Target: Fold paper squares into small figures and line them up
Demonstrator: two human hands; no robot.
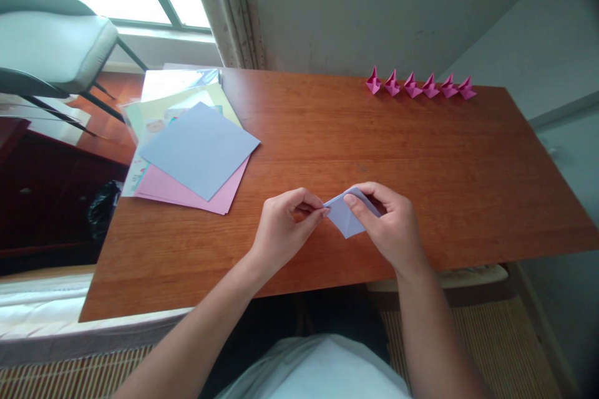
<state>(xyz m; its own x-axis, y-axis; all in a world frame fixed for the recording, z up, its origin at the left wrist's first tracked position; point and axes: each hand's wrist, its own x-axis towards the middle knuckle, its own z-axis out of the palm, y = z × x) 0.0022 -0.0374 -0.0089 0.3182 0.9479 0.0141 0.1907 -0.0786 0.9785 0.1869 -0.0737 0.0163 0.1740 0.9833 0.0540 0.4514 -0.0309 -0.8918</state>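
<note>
A small folded piece of lavender-blue paper is held just above the wooden table near its front edge. My left hand pinches the paper's left corner between thumb and fingers. My right hand grips its right side, thumb on top and fingers curled over the upper edge. Part of the paper is hidden under my right fingers.
A stack of sheets lies at the table's left: a blue sheet on a pink sheet over pale green and printed ones. Several pink folded paper figures stand in a row at the far edge. A grey chair stands by the window.
</note>
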